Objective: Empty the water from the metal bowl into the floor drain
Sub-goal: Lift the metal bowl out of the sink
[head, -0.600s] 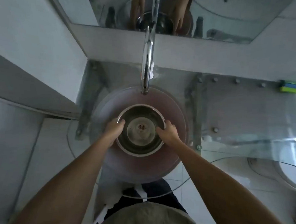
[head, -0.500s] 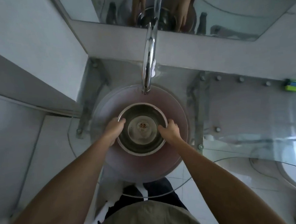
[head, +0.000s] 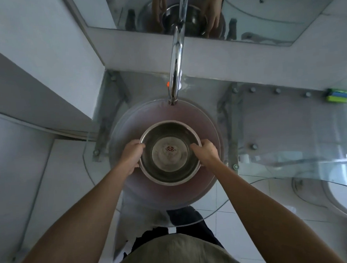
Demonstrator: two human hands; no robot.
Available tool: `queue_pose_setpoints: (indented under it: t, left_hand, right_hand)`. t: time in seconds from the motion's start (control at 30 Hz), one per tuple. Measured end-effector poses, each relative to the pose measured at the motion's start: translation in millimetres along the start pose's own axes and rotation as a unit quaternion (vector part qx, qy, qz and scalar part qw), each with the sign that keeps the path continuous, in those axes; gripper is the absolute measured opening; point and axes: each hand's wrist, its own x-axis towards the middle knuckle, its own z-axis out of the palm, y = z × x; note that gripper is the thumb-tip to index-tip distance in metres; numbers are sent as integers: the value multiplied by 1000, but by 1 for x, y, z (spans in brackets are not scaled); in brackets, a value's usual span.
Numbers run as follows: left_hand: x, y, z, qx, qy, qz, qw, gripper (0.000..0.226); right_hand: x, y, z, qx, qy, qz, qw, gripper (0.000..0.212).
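- My left hand (head: pixel 132 156) and right hand (head: pixel 206 152) grip opposite sides of the bowl (head: pixel 170 153)'s rim.
- The bowl sits in the pink basin (head: pixel 168 194), below the tap (head: pixel 175 64).

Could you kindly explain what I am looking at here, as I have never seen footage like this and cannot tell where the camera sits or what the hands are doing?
There is no machine here: a person wears a wide-angle camera on the head, so you look down along both forearms. The left hand and the right hand grip opposite sides of a metal bowl, fingers curled over its rim. The bowl has a small red mark on its bottom; whether it holds water I cannot tell. It sits within a round pinkish basin set in a glass counter, under a chrome tap. A green and blue sponge lies at the counter's far right. The mirror above reflects the hands and bowl. Through the glass you see the tiled floor; no floor drain is in view.
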Motion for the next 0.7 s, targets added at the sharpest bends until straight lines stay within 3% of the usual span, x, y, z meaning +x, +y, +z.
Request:
queue_pose_setpoints:
  t: [0.17, 0.27, 0.43, 0.57, 0.7]
  left_hand:
    - [-33, 7, -3, 50, -8, 83, 995, 24]
    - [-62, 13, 0, 90, -1, 153, 984, 12]
    - [-114, 22, 20, 127, 7, 260, 957, 26]
    - [-158, 25, 48, 151, -37, 306, 939, 23]
    - [-202, 15, 91, 144, -98, 332, 927, 17]
  right_hand:
    - [-38, 12, -14, 7, 23, 3, 1000, 51]
    - [-72, 22, -30, 34, 60, 6, 998, 54]
    - [-134, 53, -66, 113, 104, 12, 988, 39]
    - [-185, 90, -97, 163, 136, 16, 977, 24]
    - [-231, 138, -124, 200, 184, 35, 962, 27]
